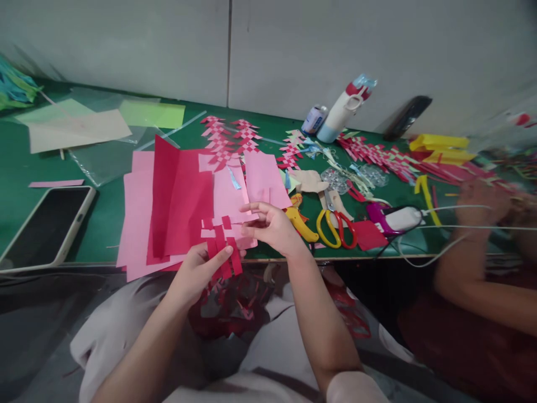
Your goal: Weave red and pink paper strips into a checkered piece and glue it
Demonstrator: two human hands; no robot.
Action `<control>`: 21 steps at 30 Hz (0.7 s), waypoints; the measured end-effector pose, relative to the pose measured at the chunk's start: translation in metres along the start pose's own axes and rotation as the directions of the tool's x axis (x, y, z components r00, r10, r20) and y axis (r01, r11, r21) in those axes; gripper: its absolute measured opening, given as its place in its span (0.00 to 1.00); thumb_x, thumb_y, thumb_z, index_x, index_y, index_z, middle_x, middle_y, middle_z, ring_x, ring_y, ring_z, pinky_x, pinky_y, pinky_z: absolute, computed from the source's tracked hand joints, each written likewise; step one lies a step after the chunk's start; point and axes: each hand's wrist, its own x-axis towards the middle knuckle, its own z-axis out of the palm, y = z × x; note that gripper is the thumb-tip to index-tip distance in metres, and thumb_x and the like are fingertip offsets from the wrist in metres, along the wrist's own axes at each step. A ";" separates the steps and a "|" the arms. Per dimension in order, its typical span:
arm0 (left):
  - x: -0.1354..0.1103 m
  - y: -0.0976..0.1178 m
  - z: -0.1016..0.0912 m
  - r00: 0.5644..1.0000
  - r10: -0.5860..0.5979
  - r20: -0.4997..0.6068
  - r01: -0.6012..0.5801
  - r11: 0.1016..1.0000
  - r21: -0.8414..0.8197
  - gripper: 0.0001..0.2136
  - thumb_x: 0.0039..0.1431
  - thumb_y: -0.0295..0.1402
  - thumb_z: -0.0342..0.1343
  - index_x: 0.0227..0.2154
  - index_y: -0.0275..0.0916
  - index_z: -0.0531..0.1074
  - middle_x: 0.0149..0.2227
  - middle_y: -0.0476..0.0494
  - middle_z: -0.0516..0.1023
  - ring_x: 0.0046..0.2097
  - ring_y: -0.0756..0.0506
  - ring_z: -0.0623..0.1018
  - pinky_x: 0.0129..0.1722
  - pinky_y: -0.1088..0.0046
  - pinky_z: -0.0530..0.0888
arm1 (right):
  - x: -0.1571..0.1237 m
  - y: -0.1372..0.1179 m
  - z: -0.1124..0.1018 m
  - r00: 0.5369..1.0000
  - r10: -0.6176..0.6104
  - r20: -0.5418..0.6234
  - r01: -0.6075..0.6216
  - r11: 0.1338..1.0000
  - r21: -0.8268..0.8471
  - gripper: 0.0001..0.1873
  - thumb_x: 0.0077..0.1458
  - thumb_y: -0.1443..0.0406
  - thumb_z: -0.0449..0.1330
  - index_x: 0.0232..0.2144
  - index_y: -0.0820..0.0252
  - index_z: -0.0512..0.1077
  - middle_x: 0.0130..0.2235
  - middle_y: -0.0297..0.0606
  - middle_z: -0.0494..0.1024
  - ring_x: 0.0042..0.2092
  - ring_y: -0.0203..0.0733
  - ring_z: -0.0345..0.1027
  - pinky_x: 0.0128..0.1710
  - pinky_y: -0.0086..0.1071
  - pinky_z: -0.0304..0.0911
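Strips (220, 240) pinched by left hand (199, 271); right hand (274, 226) curled, pointing left.

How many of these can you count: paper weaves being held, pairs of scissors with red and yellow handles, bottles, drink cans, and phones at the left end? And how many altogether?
Held paper weave: 1
Scissors (pair): 1
Bottle: 1
Drink can: 1
Phone: 1
Total: 5

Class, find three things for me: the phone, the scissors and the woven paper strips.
Phone (47, 226), head view: its dark screen.
Scissors (332, 211), head view: where handles meet blades.
Woven paper strips (220, 237), head view: a red strip.
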 end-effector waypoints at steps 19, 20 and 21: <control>0.001 0.003 0.001 0.999 0.043 0.020 -0.042 0.998 -0.056 0.13 0.53 0.40 0.63 0.38 0.36 0.79 0.35 0.42 0.83 0.35 0.45 0.81 0.40 0.70 0.77 | 0.004 -0.001 -0.005 0.987 -0.030 -0.159 0.047 0.993 0.104 0.24 0.42 0.56 0.70 0.40 0.60 0.69 0.24 0.27 0.71 0.23 0.30 0.65 0.21 0.25 0.57; 0.001 0.003 0.001 0.999 0.044 0.021 -0.042 0.998 -0.049 0.13 0.53 0.40 0.63 0.37 0.36 0.79 0.34 0.42 0.83 0.35 0.45 0.81 0.40 0.69 0.77 | 0.004 -0.001 -0.004 0.989 -0.022 -0.147 0.037 0.994 0.099 0.25 0.41 0.56 0.70 0.40 0.60 0.69 0.23 0.27 0.70 0.23 0.31 0.65 0.21 0.25 0.56; 0.001 0.002 0.001 0.999 0.046 0.022 -0.046 0.998 -0.038 0.13 0.53 0.40 0.63 0.37 0.36 0.79 0.34 0.42 0.83 0.35 0.45 0.81 0.39 0.69 0.77 | 0.004 -0.001 -0.004 0.991 -0.016 -0.131 0.028 0.996 0.090 0.26 0.40 0.57 0.71 0.41 0.60 0.69 0.22 0.26 0.69 0.23 0.31 0.65 0.21 0.25 0.57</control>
